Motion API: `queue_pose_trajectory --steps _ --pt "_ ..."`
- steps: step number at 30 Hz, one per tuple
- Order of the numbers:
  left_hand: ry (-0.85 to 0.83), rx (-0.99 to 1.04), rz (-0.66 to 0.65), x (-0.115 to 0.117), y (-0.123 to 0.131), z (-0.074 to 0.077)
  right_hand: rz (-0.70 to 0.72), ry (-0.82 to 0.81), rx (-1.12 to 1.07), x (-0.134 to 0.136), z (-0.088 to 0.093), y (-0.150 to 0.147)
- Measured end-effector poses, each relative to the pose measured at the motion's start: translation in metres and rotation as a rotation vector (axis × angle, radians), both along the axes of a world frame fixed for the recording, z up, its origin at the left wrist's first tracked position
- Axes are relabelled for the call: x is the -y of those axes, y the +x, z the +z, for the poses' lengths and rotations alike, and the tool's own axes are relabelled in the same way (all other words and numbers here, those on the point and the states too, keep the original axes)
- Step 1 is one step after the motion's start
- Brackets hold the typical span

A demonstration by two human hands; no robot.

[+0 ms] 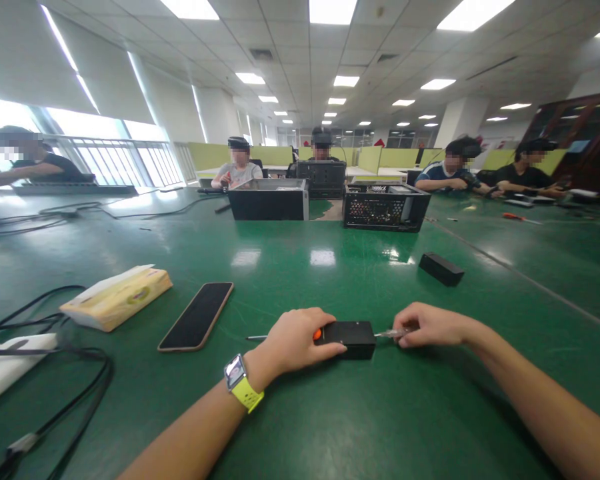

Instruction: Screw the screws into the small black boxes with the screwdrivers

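My left hand (297, 340) is wrapped over a small black box (357, 339) lying on the green table (320, 427), thumb along the near side. An orange piece (317, 334) shows between its fingers, and a thin metal shaft (256, 338) sticks out to the left; whether these are one tool, I cannot tell. My right hand (423, 325) is pinched around a slim screwdriver (393, 333) with a clear handle. Its tip meets the right end of the box. Beyond, to the right, lies a second black block (441, 268).
Left of my hands are a phone (197, 317), a tissue pack (117, 297), black cables (93, 380) and a white power strip (15, 363). Two computer cases (270, 201) (386, 208) stand farther back. Several people sit around the table; an orange screwdriver (520, 218) lies at the far right.
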State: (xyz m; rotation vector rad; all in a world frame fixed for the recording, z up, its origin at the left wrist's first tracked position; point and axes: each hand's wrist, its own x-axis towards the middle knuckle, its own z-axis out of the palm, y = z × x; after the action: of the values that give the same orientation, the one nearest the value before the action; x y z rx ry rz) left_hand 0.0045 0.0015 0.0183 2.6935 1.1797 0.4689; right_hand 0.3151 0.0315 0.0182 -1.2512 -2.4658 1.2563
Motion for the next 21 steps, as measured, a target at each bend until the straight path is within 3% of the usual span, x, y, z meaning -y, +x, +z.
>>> queue_pose_trajectory --steps 6,11,14,16,18,21 --pt "-0.001 0.064 0.004 0.001 0.0 0.001 -0.002 0.298 0.127 0.012 -0.012 -0.036" --pt "0.017 0.104 -0.003 0.001 0.0 0.004 -0.144 0.383 0.198 -0.007 -0.018 -0.012" --pt "0.044 0.096 -0.016 0.001 -0.001 0.006 -0.331 0.438 0.059 -0.015 -0.016 -0.001" --pt "0.055 0.062 -0.023 0.001 -0.001 0.006 -0.374 0.468 -0.073 -0.009 -0.01 -0.008" --pt "0.064 0.028 -0.027 0.002 -0.002 0.007 -0.285 0.497 -0.135 0.003 -0.003 -0.025" --pt "0.072 0.004 -0.028 0.002 0.0 0.006 -0.113 0.554 -0.051 0.025 0.0 -0.057"
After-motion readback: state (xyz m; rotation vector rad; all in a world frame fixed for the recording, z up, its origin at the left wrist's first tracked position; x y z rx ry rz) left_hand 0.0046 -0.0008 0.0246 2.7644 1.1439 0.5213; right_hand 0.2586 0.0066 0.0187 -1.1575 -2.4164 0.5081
